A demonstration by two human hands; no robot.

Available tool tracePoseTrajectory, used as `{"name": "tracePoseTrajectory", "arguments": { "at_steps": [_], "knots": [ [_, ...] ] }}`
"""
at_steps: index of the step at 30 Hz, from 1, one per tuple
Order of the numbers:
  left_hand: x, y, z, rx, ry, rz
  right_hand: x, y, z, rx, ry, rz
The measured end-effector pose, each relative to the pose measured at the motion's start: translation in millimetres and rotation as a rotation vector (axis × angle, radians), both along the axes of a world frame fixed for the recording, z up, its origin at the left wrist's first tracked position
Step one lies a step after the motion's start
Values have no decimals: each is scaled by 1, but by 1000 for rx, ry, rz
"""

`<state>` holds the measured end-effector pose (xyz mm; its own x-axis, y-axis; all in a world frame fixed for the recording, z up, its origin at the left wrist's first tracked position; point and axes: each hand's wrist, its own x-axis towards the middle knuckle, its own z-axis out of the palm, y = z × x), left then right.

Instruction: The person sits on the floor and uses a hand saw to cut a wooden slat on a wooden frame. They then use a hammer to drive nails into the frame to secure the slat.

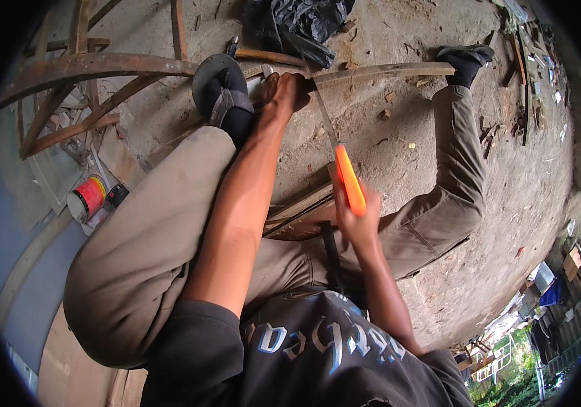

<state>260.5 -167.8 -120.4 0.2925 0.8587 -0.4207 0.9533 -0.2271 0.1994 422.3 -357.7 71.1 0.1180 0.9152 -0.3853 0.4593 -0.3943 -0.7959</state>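
Observation:
My right hand [363, 216] is wrapped round the orange handle of a handsaw [349, 178]. The saw's thin blade runs away from me and crosses a wooden strip [385, 72] just right of my left hand. My left hand [283, 91] is closed on that strip beside my left foot, fingers curled over it. The strip stretches rightward, and its far end reaches my right foot. Whether the blade has cut into the wood cannot be made out. Close by my left foot lies a dark-tipped tool [232, 46], only partly visible.
A black plastic bag [297, 27] lies beyond my left hand. To the left stands a frame of wooden pieces [93, 66], near a red-labelled can [89, 197]. More wood [304, 205] rests under my legs. Wood scraps [524, 81] litter the dusty floor at the right.

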Motion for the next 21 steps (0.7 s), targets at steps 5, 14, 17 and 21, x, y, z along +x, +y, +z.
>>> {"name": "tracePoseTrajectory", "arguments": {
  "at_steps": [5,14,17,21],
  "knots": [
    [22,8,40,-93,114,-112,-24,73,-39,170,16,-63],
    [18,6,45,-119,14,1,-13,36,-34,22,58,-34],
    [4,-4,35,8,-99,211,8,-45,-4,-64,115,-74],
    [6,-1,24,-17,-57,171,30,-107,68,-109,23,77]
  ]
}}
